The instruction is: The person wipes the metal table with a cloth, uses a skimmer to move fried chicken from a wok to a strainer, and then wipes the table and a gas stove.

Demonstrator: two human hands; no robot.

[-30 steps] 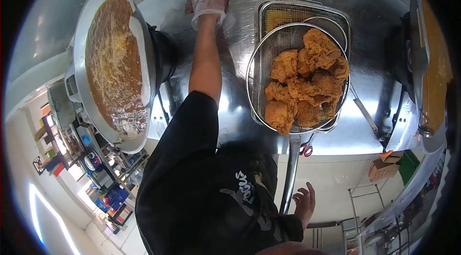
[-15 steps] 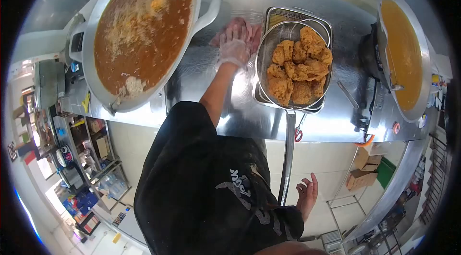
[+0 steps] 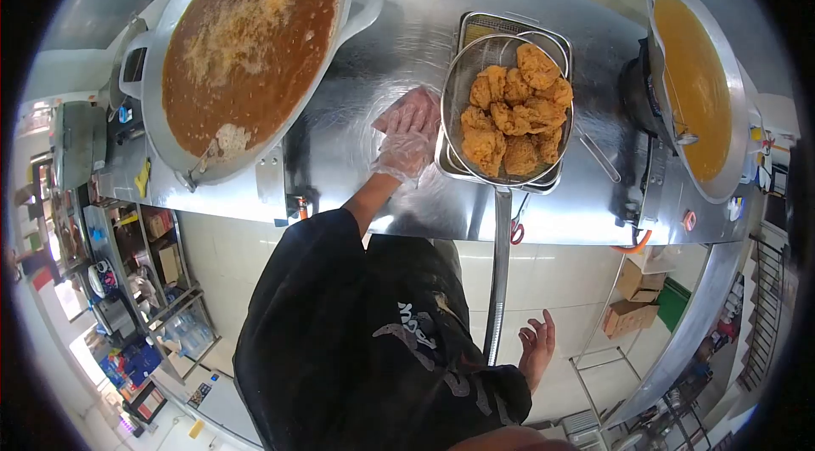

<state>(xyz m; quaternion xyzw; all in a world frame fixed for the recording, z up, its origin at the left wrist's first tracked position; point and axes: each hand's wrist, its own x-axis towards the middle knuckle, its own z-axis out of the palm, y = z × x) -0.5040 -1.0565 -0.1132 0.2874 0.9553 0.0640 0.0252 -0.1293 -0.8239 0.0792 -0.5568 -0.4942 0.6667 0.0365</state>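
Note:
My left hand (image 3: 402, 145), in a clear plastic glove, presses down on a pinkish cloth (image 3: 418, 104) against the steel counter (image 3: 365, 69). Just right of it, a round mesh strainer (image 3: 455, 77) full of browned fried pieces (image 3: 516, 115) rests across a rectangular wire basket and tray (image 3: 556, 35). The strainer's long handle (image 3: 499, 281) sticks out past the counter's edge. My right hand (image 3: 536, 347) is bare and hangs below the counter edge, its fingers apart and holding nothing.
A large pan of bubbling brown oil (image 3: 246, 52) stands at the left, with light crumbs floating in it. Another pan of yellowish liquid (image 3: 698, 86) is at the right. Red-handled scissors (image 3: 517, 230) lie by the front edge. Cardboard boxes (image 3: 631, 319) and shelving (image 3: 161, 273) stand beyond.
My left hand has slid the cloth down the counter, toward my body, and a little left. The whole view has shifted slightly. My right hand stays open at my side.

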